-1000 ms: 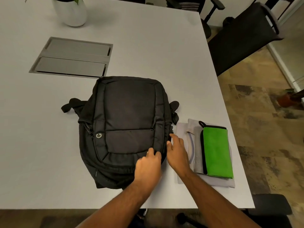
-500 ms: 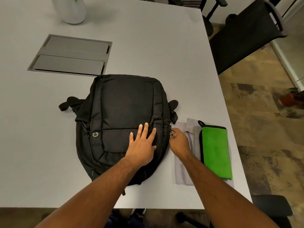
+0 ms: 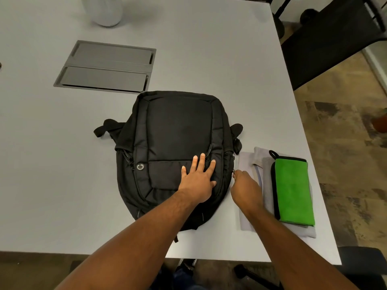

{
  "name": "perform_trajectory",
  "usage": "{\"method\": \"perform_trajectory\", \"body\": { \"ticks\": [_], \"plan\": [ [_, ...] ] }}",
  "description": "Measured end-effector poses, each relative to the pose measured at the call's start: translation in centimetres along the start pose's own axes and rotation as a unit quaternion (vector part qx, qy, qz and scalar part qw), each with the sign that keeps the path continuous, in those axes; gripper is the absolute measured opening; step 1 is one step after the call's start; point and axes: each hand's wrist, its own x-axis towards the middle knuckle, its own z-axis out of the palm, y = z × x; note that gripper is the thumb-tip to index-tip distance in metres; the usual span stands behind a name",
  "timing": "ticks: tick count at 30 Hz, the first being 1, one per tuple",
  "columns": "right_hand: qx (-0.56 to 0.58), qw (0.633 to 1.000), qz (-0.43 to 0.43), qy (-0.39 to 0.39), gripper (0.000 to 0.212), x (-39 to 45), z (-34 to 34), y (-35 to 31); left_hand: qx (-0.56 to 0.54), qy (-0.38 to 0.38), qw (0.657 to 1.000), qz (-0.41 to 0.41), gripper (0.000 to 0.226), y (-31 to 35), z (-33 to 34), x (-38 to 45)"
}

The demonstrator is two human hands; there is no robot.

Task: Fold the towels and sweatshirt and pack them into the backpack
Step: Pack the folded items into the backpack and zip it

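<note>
While the left hand (image 3: 198, 182) presses flat on the backpack (image 3: 178, 143), the right hand (image 3: 244, 186) pinches its side zipper pull (image 3: 234, 173).

We have one view, worn on the head, looking forward and steeply down at the table (image 3: 209, 49) from close above its near edge, both forearms reaching in from below; floor shows at right.

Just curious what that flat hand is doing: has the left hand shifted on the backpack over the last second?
Yes. The left hand moved up the backpack, from its near edge onto the front pocket.
</note>
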Motion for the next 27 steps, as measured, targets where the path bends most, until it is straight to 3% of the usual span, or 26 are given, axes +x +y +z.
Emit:
{"method": "perform_trajectory", "body": {
  "ticks": [12, 21, 27],
  "plan": [
    [0.055, 0.998, 0.029, -0.019, 0.021, -6.8, 1.6, -1.9, 0.031, 0.01, 0.999, 0.018, 0.072, -0.6, 0.1, 0.2],
    [0.096, 0.992, 0.026, -0.08, 0.021, -12.7, 3.6, -6.2, 0.042, 0.013, 0.999, 0.02, 0.073, -0.7, 0.1, 0.6],
    [0.102, 0.993, 0.026, -0.052, 0.02, -13.0, 3.5, -7.3, 0.005, 0.003, 0.999, 0.042, 0.076, -1.0, -0.9, 0.4]
  ]
}}
